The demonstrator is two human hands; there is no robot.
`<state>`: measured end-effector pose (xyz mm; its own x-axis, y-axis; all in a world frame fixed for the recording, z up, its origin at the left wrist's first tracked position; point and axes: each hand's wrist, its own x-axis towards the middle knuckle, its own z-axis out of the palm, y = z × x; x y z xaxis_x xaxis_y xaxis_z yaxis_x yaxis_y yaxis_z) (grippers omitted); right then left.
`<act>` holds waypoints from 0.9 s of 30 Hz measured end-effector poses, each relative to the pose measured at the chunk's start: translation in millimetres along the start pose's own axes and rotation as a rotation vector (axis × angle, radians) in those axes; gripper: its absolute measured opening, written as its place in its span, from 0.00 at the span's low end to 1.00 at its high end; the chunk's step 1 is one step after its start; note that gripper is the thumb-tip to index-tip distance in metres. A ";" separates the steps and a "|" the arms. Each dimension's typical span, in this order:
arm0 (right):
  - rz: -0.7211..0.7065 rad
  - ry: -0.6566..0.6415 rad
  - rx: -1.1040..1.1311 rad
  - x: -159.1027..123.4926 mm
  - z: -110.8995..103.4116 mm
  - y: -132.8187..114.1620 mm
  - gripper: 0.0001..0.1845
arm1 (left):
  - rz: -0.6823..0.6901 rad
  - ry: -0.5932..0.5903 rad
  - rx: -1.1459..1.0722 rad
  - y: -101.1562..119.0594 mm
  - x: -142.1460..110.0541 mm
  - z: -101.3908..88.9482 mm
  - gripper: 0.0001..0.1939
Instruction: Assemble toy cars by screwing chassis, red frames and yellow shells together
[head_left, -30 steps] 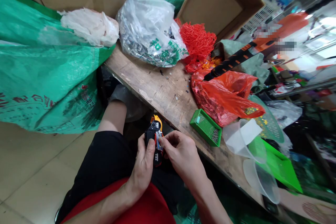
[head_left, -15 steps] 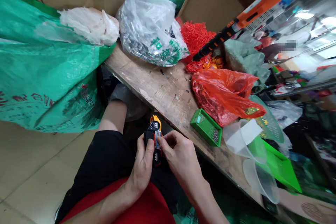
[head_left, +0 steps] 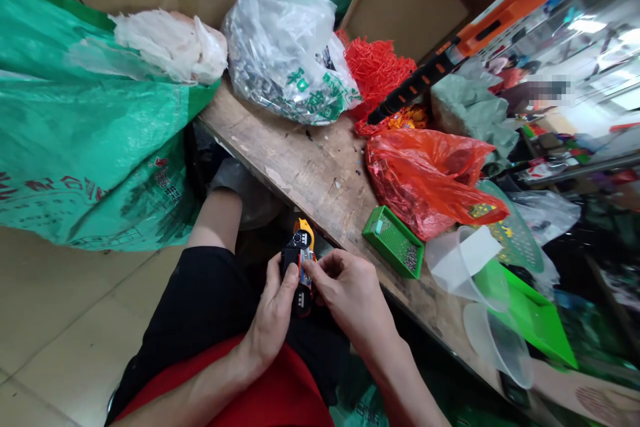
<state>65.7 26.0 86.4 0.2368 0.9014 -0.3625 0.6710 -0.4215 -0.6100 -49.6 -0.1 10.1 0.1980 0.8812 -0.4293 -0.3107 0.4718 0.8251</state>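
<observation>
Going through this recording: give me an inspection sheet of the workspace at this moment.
Surface: worn, scuffed plywood workbench, small dark specks on it.
Job's things: small black-and-orange plastic device with a silver part, held above the person's lap.
Clutter: clear plastic bag of metal pieces, red plastic bag, green perforated plastic tray, clear plastic cup.
Grippers: left hand wraps the device; right hand has its fingers at the silver part.
Cables: nothing seen.
Surroundings: green woven sack, beige tiled floor, brown cardboard box.
</observation>
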 end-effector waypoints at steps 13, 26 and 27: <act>0.097 -0.146 0.242 9.9 1.9 16.1 0.20 | 0.022 0.015 0.045 -6.3 -1.1 1.0 0.26; -0.045 -0.183 0.358 16.3 -15.7 32.6 0.30 | 0.063 -0.126 0.095 4.0 -7.8 -3.6 0.25; -0.057 -0.226 0.407 15.2 -17.9 33.2 0.30 | 0.070 -0.145 0.085 3.5 -8.9 -3.7 0.25</act>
<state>104.2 27.5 73.2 0.0180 0.8991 -0.4374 0.3375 -0.4172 -0.8438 -55.9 -6.2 15.4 0.3123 0.8954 -0.3174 -0.2504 0.3998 0.8817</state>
